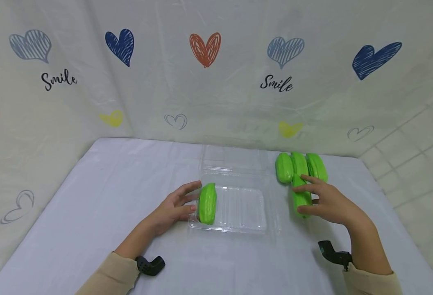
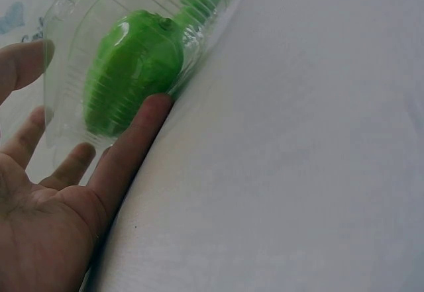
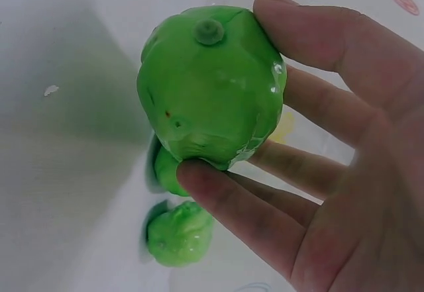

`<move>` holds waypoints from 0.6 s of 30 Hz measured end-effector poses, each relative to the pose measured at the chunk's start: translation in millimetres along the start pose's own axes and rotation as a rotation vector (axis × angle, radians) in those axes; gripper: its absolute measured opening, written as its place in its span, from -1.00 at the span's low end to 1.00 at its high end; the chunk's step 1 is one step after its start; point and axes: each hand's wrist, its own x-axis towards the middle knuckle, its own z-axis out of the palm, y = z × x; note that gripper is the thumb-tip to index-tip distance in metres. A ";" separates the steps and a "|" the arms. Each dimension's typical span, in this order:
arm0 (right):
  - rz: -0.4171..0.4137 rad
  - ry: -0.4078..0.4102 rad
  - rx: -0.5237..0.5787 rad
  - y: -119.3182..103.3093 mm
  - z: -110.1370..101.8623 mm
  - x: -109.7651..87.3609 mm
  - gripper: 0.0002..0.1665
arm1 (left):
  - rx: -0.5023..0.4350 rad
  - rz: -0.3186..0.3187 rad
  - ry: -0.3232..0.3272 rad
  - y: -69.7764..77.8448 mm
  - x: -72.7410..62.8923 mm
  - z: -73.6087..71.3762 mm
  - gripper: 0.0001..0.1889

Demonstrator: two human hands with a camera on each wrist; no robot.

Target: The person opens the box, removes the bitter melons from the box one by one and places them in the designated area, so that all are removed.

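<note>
My right hand (image 1: 327,200) grips a glossy green ridged vegetable (image 3: 212,87) between thumb and fingers, its stubby stem end facing the right wrist camera. It is to the right of a clear plastic clamshell box (image 1: 240,209), whose lid (image 1: 234,159) lies folded back. Inside the box, along its left wall, lies another green vegetable (image 1: 207,203). My left hand (image 1: 173,209) rests against the left side of the box, fingers extended and spread. In the left wrist view, one fingertip touches the clear wall beside the boxed vegetable (image 2: 136,73).
Three more green vegetables, a left one (image 1: 284,168), a middle one (image 1: 299,162) and a right one (image 1: 316,167), lie in a row at the back right. The white-covered table (image 1: 128,176) meets a printed cloth backdrop (image 1: 234,94) behind.
</note>
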 end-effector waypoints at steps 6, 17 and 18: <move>0.015 -0.021 0.007 1.6 1.7 2.4 -0.28 | -0.002 0.008 0.000 -1.5 0.3 -0.7 -0.26; 0.022 -0.036 0.023 5.5 2.9 2.4 -0.26 | -0.016 0.013 -0.006 -1.0 0.5 -0.5 -0.25; 0.019 -0.037 0.027 5.6 3.0 2.5 -0.26 | -0.017 0.015 -0.008 -0.6 0.3 -0.3 -0.25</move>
